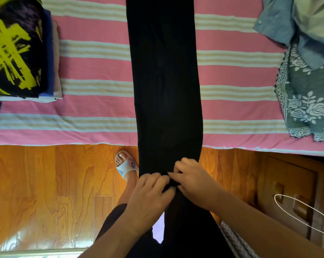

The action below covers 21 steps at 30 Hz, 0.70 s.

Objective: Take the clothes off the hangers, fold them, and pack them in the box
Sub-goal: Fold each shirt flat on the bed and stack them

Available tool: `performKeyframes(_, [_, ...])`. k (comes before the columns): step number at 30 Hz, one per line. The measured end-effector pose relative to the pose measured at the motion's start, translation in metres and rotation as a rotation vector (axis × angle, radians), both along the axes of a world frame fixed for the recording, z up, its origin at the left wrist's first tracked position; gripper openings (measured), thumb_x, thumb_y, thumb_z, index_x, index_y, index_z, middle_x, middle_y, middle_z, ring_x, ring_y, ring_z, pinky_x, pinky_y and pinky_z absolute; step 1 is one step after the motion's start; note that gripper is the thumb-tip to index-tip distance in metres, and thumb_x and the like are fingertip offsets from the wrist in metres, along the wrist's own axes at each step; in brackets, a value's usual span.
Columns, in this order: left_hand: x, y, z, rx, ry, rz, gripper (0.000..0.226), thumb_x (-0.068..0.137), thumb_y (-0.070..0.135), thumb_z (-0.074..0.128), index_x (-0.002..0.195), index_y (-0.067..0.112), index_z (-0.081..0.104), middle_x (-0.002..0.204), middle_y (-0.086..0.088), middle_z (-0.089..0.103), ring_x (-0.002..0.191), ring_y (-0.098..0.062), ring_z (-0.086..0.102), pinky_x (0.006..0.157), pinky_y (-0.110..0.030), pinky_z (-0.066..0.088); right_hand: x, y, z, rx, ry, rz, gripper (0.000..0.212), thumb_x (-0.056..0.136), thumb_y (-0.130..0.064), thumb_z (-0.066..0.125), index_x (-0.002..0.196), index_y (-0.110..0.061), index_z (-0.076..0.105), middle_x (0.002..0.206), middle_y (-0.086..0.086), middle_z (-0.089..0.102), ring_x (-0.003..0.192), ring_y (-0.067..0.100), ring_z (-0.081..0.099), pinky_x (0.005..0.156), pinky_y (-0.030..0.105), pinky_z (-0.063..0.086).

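Observation:
A long black garment [165, 75], folded lengthwise like trousers, lies stretched across the pink striped bed [94, 67] and hangs over its near edge. Below that edge both hands meet on the cloth. My left hand [150, 192] pinches the dark fabric with curled fingers. My right hand [192, 181] grips the same fabric right beside it, fingertips nearly touching the left ones. The garment's near end is hidden under my hands and against my legs. No hanger or box is seen on the bed.
A stack of folded clothes [17, 51] with a black and yellow top sits at the bed's left. Blue-grey and floral clothes [306, 71] lie heaped at the right. A white wire hanger [299, 213] rests over a wooden cabinet [291, 187]. My sandalled foot [126, 164] stands on the wooden floor.

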State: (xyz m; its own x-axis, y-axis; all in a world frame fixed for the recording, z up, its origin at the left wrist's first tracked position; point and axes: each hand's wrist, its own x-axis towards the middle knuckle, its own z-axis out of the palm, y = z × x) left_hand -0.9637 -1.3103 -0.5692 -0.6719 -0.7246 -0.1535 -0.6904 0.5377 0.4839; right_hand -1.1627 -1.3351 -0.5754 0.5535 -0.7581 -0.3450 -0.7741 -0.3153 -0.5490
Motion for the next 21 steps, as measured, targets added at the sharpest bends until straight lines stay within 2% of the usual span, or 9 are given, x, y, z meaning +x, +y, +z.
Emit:
performKeyframes(3, [-0.001, -0.003, -0.001, 0.017, -0.014, -0.016, 0.036, 0.067, 0.029, 0.091, 0.098, 0.024, 0.072, 0.131, -0.003, 0.059, 0.127, -0.027, 0.046, 0.105, -0.038, 0.032, -0.003, 0.005, -0.004, 0.033, -0.027, -0.079, 0.028, 0.093, -0.027, 0.046, 0.105, -0.024, 0.072, 0.09, -0.007, 0.053, 0.084, 0.009, 0.041, 0.072, 0.024, 0.037])
performKeyframes(5, [-0.003, -0.005, -0.003, 0.012, 0.029, -0.037, 0.026, 0.075, 0.028, 0.085, 0.098, 0.025, 0.073, 0.133, -0.002, 0.061, 0.132, -0.025, 0.045, 0.112, -0.037, 0.029, -0.008, 0.007, -0.004, 0.041, -0.012, -0.071, 0.024, 0.092, -0.023, 0.051, 0.101, -0.023, 0.073, 0.091, -0.008, 0.055, 0.085, 0.008, 0.041, 0.074, 0.022, 0.035])
performKeyframes(8, [-0.005, -0.007, -0.006, 0.046, 0.086, -0.041, 0.028, 0.076, 0.024, 0.085, 0.101, 0.023, 0.072, 0.119, 0.002, 0.067, 0.115, -0.017, 0.053, 0.107, -0.033, 0.035, -0.015, 0.012, 0.003, 0.065, 0.03, -0.115, 0.033, 0.086, -0.018, 0.064, 0.117, -0.023, 0.07, 0.099, -0.006, 0.057, 0.092, 0.011, 0.048, 0.077, 0.021, 0.041])
performKeyframes(10, [-0.006, -0.006, -0.008, 0.056, 0.111, -0.023, 0.032, 0.076, 0.021, 0.085, 0.105, 0.021, 0.072, 0.112, 0.003, 0.068, 0.107, -0.015, 0.054, 0.099, -0.029, 0.042, -0.016, 0.018, 0.006, 0.11, 0.119, -0.365, 0.044, 0.078, -0.011, 0.074, 0.12, -0.02, 0.066, 0.106, -0.005, 0.058, 0.097, 0.011, 0.052, 0.081, 0.017, 0.043])
performKeyframes(13, [-0.007, -0.007, -0.008, 0.062, 0.137, -0.006, 0.035, 0.075, 0.019, 0.085, 0.107, 0.02, 0.069, 0.108, 0.002, 0.067, 0.104, -0.015, 0.053, 0.092, -0.027, 0.045, -0.017, 0.028, 0.009, 0.245, 0.213, -0.846, 0.035, 0.08, 0.0, 0.071, 0.098, -0.026, 0.057, 0.096, -0.011, 0.053, 0.083, 0.003, 0.05, 0.066, 0.011, 0.041])
performKeyframes(15, [-0.007, -0.01, -0.008, 0.075, 0.133, -0.022, 0.035, 0.074, 0.019, 0.086, 0.105, 0.021, 0.069, 0.105, 0.003, 0.065, 0.102, -0.015, 0.052, 0.091, -0.027, 0.045, -0.023, 0.039, 0.01, 0.25, 0.225, -1.042, 0.034, 0.081, 0.005, 0.065, 0.086, -0.025, 0.051, 0.084, -0.01, 0.05, 0.074, 0.008, 0.052, 0.06, 0.016, 0.044])
performKeyframes(17, [-0.006, -0.012, -0.006, 0.088, 0.122, -0.06, 0.035, 0.074, 0.02, 0.087, 0.104, 0.023, 0.07, 0.104, 0.004, 0.064, 0.1, -0.014, 0.052, 0.088, -0.027, 0.047, -0.027, 0.049, 0.016, 0.277, 0.214, -1.158, 0.028, 0.086, 0.002, 0.065, 0.085, -0.022, 0.051, 0.079, -0.005, 0.052, 0.069, 0.011, 0.055, 0.061, 0.028, 0.052])
performKeyframes(20, [-0.006, -0.012, -0.002, 0.114, 0.1, -0.166, 0.046, 0.071, 0.025, 0.088, 0.113, 0.025, 0.067, 0.106, 0.004, 0.063, 0.099, -0.013, 0.053, 0.083, -0.024, 0.049, -0.029, 0.059, 0.021, 0.339, 0.229, -1.094, 0.017, 0.09, -0.012, 0.071, 0.1, -0.019, 0.059, 0.087, -0.004, 0.06, 0.073, 0.01, 0.059, 0.064, 0.026, 0.055])
performKeyframes(21, [-0.007, -0.012, -0.002, 0.144, 0.086, -0.186, 0.056, 0.07, 0.026, 0.088, 0.12, 0.025, 0.063, 0.107, 0.004, 0.063, 0.097, -0.013, 0.055, 0.079, -0.023, 0.05, -0.032, 0.06, 0.022, 0.279, 0.256, -0.988, 0.025, 0.087, -0.015, 0.074, 0.109, -0.018, 0.062, 0.091, -0.003, 0.062, 0.073, 0.011, 0.06, 0.063, 0.024, 0.055])
